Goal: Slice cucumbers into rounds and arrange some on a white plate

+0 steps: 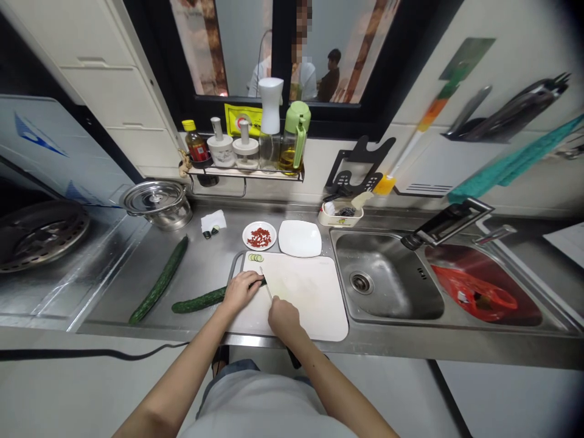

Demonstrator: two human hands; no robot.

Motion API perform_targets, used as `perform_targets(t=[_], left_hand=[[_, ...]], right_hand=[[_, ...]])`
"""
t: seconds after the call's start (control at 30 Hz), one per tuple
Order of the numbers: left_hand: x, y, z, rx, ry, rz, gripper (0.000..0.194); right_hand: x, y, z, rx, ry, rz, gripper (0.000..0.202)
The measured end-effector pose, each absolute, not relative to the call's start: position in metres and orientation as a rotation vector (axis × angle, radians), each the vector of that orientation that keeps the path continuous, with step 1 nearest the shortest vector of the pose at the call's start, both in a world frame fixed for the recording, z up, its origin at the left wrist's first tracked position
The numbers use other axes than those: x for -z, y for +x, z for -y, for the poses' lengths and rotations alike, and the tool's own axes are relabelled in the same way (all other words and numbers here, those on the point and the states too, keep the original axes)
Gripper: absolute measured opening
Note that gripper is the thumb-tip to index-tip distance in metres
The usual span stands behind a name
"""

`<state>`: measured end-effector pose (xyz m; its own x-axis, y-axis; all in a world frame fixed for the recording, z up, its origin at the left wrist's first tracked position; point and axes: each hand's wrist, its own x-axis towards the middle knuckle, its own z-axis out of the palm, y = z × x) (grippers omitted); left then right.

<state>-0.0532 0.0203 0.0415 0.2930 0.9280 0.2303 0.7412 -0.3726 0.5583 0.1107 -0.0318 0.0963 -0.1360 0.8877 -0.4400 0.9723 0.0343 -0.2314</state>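
Note:
My left hand point(243, 289) is closed over a long green cucumber point(198, 301), which lies partly on the white cutting board point(314, 298) and partly on the counter. In my right hand point(283, 316) is a knife point(267, 283), its thin blade beside the cucumber's right end. Several thin cucumber slices point(256, 258) lie at the board's upper left corner. A second, whole cucumber point(159, 280) rests on the steel counter to the left. Behind the board stand a small plate of chopped red pieces point(260, 236) and a white square plate point(300, 238).
A lidded steel pot point(157, 204) stands at the back left, near a white paper point(213, 220) with dark green ends. To the right is a sink point(387, 277) with a red bag point(474, 295) in its second basin. A wall shelf point(246, 174) carries seasoning bottles.

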Motion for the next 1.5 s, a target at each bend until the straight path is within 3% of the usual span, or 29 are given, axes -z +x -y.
perform_targets(t=[0.63, 1.5], left_hand=[[-0.042, -0.051, -0.019, -0.772, 2.214, -1.513, 0.020], [-0.047, -0.048, -0.018, -0.780, 2.199, -1.531, 0.020]], right_hand=[[-0.091, 0.128, 0.061, 0.695, 1.903, -2.139, 0.032], [-0.112, 0.119, 0.035, 0.739, 1.880, -2.097, 0.035]])
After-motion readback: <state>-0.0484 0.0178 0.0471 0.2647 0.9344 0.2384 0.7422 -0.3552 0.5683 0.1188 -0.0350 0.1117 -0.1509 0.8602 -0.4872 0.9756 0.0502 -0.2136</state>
